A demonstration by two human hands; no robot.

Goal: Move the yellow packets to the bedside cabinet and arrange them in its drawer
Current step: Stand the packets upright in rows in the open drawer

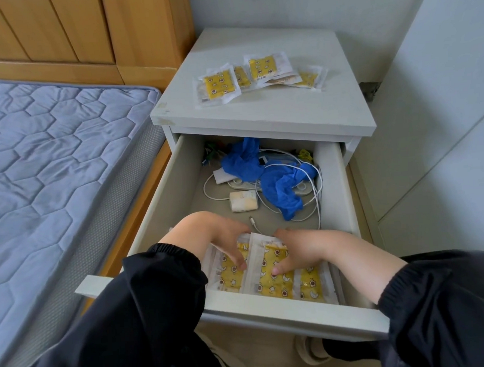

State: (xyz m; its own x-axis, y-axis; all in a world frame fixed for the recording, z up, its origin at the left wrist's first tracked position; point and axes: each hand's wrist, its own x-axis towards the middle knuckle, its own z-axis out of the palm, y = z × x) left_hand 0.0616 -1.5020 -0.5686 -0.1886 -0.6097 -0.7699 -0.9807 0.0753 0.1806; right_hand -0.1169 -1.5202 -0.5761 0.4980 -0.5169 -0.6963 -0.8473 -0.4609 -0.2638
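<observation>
Nearest to us, our black sleeves reach in over the front panel of the open drawer. Just inside that panel three yellow packets lie flat in a row with their edges overlapping; they have clear wrappers and a star print. Left hand lies on the left packet: grip wide, fingers fairly straight and flat on the wrapper, thumb near the far edge. Right hand is on the middle packet: fingers bent, tips on the yellow face, thumb near the far edge. We can't tell if that grip pinches it or only presses. The right packet is partly hidden under the right wrist. Just past our thumbs is the plug end of a white cable, which loops along the right side of the drawer. Mid-drawer sit a small white block and crumpled blue gloves lying on the cable loops. The clutter at the back is too dim to name. On the bedside cabinet, towards the back, a loose pile of yellow packets overlaps at odd angles. To the left are the quilted mattress and, beyond it, the wooden headboard.
</observation>
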